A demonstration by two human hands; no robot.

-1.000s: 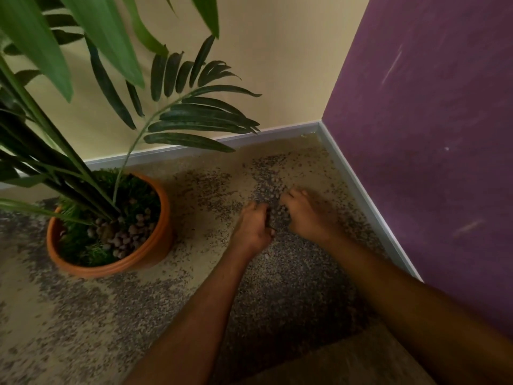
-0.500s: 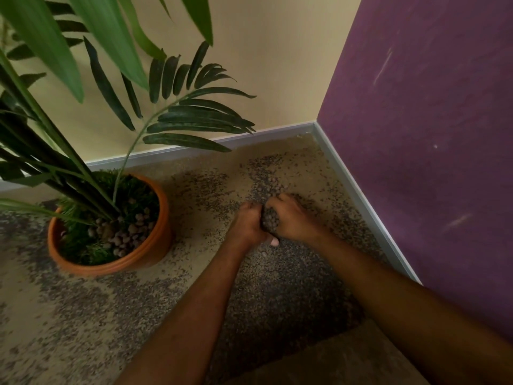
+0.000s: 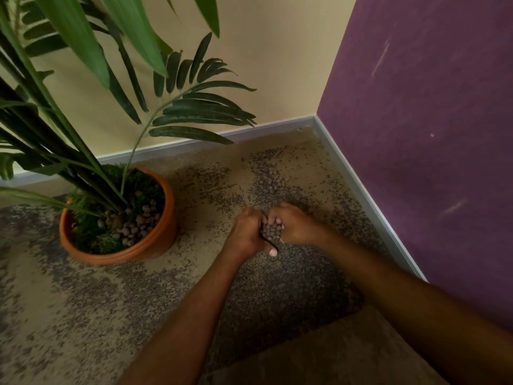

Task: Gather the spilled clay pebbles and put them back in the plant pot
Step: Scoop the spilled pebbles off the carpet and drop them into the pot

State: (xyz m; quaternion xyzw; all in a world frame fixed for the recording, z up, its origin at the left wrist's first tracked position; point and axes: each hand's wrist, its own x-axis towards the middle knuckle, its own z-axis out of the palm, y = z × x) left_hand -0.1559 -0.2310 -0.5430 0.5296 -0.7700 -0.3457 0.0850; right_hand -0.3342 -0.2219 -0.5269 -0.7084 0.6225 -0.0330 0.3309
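Observation:
My left hand (image 3: 245,232) and my right hand (image 3: 295,225) are cupped together just above the floor, pressed side by side around a heap of brown clay pebbles (image 3: 270,232). More spilled pebbles (image 3: 270,183) lie on the speckled floor just beyond the hands, toward the corner. The orange plant pot (image 3: 155,243) stands to the left of my hands, holding a green palm and several pebbles (image 3: 136,226) on its soil.
Long palm fronds (image 3: 194,112) hang over the pot and the floor behind it. A beige wall with a grey skirting board (image 3: 194,143) runs along the back. A purple wall (image 3: 416,134) closes the right side.
Both hands have drawn back from the pile near the corner, closed together around pebbles and lifted slightly toward me.

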